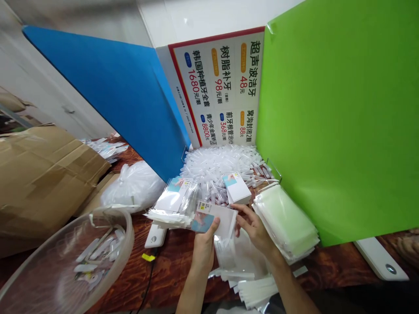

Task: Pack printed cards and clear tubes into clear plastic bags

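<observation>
My left hand (207, 244) is closed on a clear plastic bag (225, 220), its thumb on top. Inside the bag lies a white card with a blue printed picture and a small label at its left end. At the bag's right edge is my right hand (252, 224), fingers spread apart, the tips close to or touching the plastic. Just beyond the hands sits a stack of similar cards (238, 191). Several filled bags (173, 203) are piled to the left. A thick stack of clear bags (284, 218) stands on the right, and more clear bags (244, 257) lie below my hands.
A heap of small whitish plastic pieces (222, 168) lies before a printed board (219, 87), between blue (114, 96) and green panels (337, 122). On the left are a clear tub (129, 237), a white plastic sack (134, 185) and a cardboard box (46, 179).
</observation>
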Tool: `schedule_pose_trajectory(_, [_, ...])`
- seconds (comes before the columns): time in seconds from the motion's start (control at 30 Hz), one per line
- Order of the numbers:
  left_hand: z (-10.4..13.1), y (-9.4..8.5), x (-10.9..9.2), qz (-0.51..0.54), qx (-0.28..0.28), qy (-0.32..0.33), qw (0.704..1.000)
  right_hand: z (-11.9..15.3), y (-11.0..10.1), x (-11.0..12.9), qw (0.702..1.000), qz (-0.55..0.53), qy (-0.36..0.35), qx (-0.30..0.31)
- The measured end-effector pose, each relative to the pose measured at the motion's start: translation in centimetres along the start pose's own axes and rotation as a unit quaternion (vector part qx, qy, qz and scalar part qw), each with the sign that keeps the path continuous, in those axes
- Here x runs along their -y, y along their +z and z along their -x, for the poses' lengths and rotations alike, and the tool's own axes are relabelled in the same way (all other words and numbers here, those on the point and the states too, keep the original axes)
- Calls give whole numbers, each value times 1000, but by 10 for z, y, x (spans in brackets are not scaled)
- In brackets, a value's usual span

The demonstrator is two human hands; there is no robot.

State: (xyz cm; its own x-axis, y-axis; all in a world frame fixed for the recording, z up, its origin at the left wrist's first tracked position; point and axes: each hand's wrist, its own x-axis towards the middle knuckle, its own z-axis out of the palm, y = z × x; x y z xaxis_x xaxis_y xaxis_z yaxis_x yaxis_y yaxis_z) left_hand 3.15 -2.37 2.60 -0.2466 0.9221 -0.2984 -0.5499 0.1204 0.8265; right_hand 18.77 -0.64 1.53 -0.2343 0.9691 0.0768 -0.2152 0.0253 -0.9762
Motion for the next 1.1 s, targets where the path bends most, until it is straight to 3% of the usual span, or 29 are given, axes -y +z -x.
schedule_pose_trajectory(0.13, [-3, 3, 7, -50, 0, 2, 999, -3, 21, -5, 999, -46, -9, 2])
schedule_pose_trajectory(0.23, [-8, 2, -3, -88, 24, 27, 995, -3, 27, -3, 1000, -24, -14, -8])
schedule_pose_trajectory(0.37, [-25, -16, -51, -239, -20, 62, 969, -8, 17, 3, 999, 13, -33, 15])
schedule_pose_trajectory(0.47, [-46, -40, -98, -338, -41, 135, 930, -22, -1, 6, 989, 127, -71, -21])
schedule_pose_trajectory(0.53, [-62, -56, -124, -417, -63, 178, 889, -34, -13, 7, 955, 267, -108, -74])
schedule_pose_trajectory(0.6, [-79, -68, -142, -518, -83, 198, 828, -46, -21, 6, 889, 422, -114, -132])
schedule_pose_trajectory(0.73, [-105, -82, -156, -684, -87, 225, 688, -63, -24, -1, 742, 633, -18, -220])
schedule_pose_trajectory(0.8, [-107, -83, -153, -705, -110, 274, 645, -66, -22, -5, 707, 668, 14, -230])
schedule_pose_trajectory(0.87, [-98, -78, -141, -669, -129, 344, 646, -66, -21, -8, 697, 678, 20, -234])
schedule_pose_trajectory(0.9, [-89, -74, -129, -634, -128, 375, 664, -66, -20, -10, 696, 678, 19, -237])
schedule_pose_trajectory(0.97, [-65, -63, -92, -551, -96, 395, 729, -66, -19, -12, 694, 676, 16, -246])
schedule_pose_trajectory(1.03, [-38, -52, -42, -499, -30, 334, 799, -66, -19, -14, 692, 675, 16, -255])
schedule_pose_trajectory(1.07, [-26, -47, -15, -502, 11, 285, 816, -67, -19, -14, 691, 675, 15, -260])
schedule_pose_trajectory(1.1, [-17, -44, 11, -534, 50, 237, 810, -67, -19, -15, 688, 676, 12, -264])
